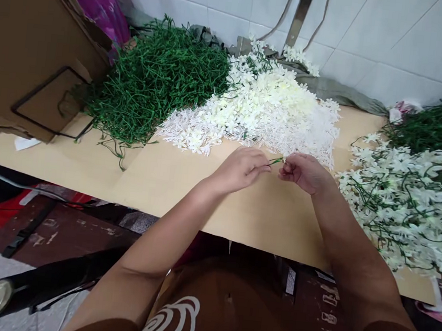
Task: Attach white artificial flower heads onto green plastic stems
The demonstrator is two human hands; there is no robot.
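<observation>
Over the front middle of the tan tabletop, my left hand pinches a thin green plastic stem that points to the right. Close beside it, my right hand has its fingers closed at the stem's tip. Something small and pale shows at those fingertips, mostly hidden by them. Just behind my hands spreads a heap of white artificial flower heads. To its left lies a big tangle of green plastic stems.
White flowers on green stems are piled at the right, with more green stems behind. A cardboard box and a black wire frame stand at the left. A tiled wall closes the back.
</observation>
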